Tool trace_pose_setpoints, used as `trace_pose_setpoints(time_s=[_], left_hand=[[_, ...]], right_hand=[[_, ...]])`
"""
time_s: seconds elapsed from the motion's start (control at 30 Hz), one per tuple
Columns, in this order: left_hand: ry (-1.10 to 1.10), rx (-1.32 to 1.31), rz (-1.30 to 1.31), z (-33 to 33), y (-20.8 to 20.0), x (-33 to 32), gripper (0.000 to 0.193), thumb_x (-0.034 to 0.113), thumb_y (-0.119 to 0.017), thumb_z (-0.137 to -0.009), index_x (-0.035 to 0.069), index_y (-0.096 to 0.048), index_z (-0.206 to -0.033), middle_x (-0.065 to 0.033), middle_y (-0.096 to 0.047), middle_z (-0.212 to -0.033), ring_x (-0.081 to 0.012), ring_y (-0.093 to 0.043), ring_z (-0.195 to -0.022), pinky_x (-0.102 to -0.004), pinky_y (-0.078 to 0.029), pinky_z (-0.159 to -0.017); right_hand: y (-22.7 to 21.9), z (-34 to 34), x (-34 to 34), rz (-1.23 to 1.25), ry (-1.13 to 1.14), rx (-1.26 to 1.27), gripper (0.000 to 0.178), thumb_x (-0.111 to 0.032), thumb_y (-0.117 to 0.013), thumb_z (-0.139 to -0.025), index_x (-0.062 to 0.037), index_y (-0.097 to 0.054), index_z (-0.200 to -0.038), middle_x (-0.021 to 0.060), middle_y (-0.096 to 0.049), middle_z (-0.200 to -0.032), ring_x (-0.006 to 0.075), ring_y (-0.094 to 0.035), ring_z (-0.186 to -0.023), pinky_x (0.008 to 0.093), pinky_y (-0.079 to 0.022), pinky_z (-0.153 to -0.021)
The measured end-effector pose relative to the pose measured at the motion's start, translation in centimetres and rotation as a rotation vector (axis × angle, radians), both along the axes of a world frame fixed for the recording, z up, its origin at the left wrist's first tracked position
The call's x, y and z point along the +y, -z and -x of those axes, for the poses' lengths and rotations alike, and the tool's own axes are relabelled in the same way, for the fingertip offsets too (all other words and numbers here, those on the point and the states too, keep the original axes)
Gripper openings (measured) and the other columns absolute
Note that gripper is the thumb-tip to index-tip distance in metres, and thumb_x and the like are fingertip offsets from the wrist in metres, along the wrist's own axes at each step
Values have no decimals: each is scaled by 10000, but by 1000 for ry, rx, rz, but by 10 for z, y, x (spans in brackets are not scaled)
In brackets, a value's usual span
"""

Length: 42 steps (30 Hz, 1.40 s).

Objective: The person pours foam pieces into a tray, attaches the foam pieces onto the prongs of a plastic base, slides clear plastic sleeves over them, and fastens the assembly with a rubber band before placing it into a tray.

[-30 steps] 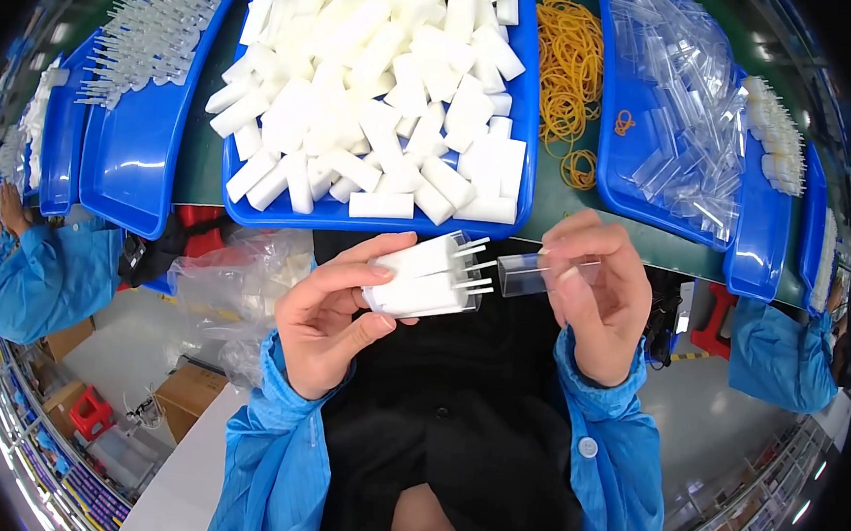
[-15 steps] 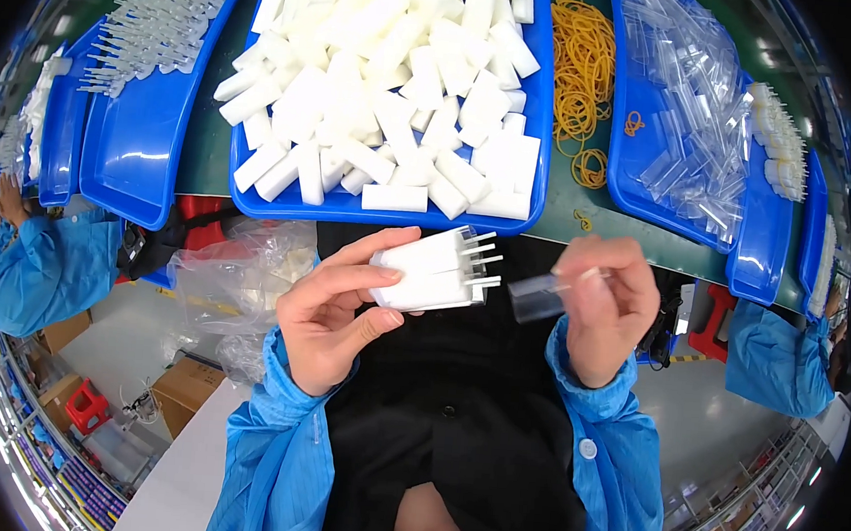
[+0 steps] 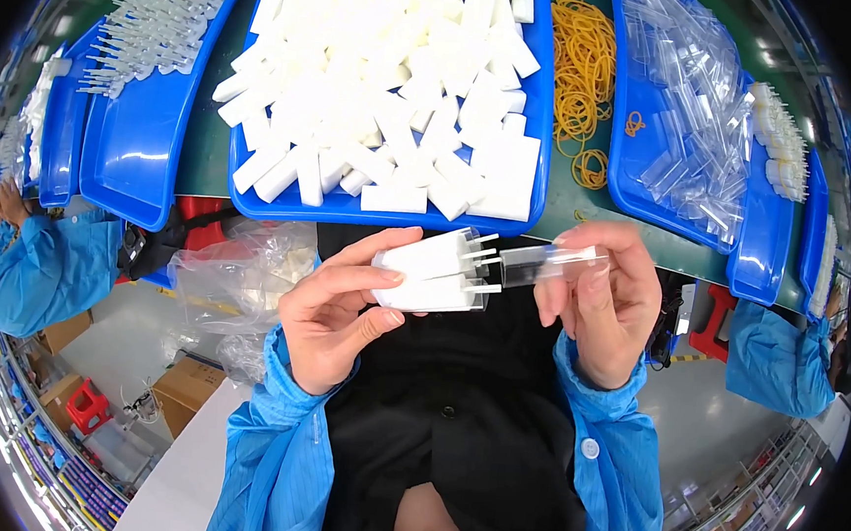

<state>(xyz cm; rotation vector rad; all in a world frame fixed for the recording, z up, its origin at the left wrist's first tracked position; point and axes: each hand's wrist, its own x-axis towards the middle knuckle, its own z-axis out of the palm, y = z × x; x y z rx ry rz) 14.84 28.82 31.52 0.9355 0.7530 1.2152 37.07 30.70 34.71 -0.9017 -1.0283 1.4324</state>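
Note:
My left hand (image 3: 328, 323) is closed round a small bundle of white blocks (image 3: 423, 265), fingers above and thumb below. Several thin white sticks (image 3: 487, 257) poke out of the bundle's right end, where transparent plastic edges also show. Between the thumb and fingers of my right hand (image 3: 612, 303) is a transparent plastic sleeve (image 3: 524, 266), held level. The sleeve's left end is right at the stick tips; whether it has gone over one cannot be made out. Just beyond both hands stands a blue tray (image 3: 379, 219) heaped with white foam-like blocks (image 3: 396, 197).
Yellow rubber bands (image 3: 582, 69) lie on the green table (image 3: 573, 199). A blue tray at the right holds transparent sleeves (image 3: 691, 136); another at the left holds white stick-ended pieces (image 3: 156, 25). A plastic bag (image 3: 242, 277) hangs at the left. People in blue sleeves (image 3: 779, 359) sit on both sides.
My right hand has turned and brought the transparent sleeve leftward and up, to the stick tips. My left hand and its bundle have barely moved.

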Motion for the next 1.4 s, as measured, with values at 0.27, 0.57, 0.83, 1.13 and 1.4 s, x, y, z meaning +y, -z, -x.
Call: trace_pose_setpoints(time_s=[0.27,0.57,0.83,1.13,1.4], left_hand=[[-59,154,-95,0,-1,2,273,-60,-683,-719,-14,-611,-978,-279,-473,-1241,-321,-518,-1119,-362,-463,-880],[-101,207,-123,-1,-3,0,256,-57,-692,-707,-16,-618,-949,-277,-492,-1224,-320,-527,-1112,-352,-457,-873],[-96,264,-198,-1,-6,3,202,-45,-649,-755,-12,-622,-952,-270,-494,-1219,-344,-516,-1120,-376,-436,-901],[-32,430,-295,3,-7,9,186,2,-534,-842,17,-635,-996,-224,-452,-1215,-311,-482,-1095,-386,-371,-934],[-70,365,-266,-2,-6,7,210,-45,-670,-726,35,-640,-918,-204,-472,-1183,-286,-495,-1053,-372,-397,-895]], right_hand=[[-3,3,-3,-21,5,-70,166,-67,-514,-900,50,-523,-1018,47,-538,-804,59,-469,-655,180,-369,-591],[5,11,-11,-144,47,-352,148,22,-543,-845,27,-536,-993,34,-545,-768,25,-445,-588,162,-348,-549],[9,27,-13,-24,76,-101,150,8,-505,-879,23,-483,-1026,62,-545,-846,29,-465,-665,163,-367,-600],[15,32,-15,-40,16,-110,146,-2,-481,-895,20,-467,-1038,69,-519,-880,53,-483,-711,170,-389,-648],[22,35,-18,-197,52,-226,178,3,-506,-877,25,-468,-1050,80,-522,-861,67,-452,-667,190,-376,-601]])
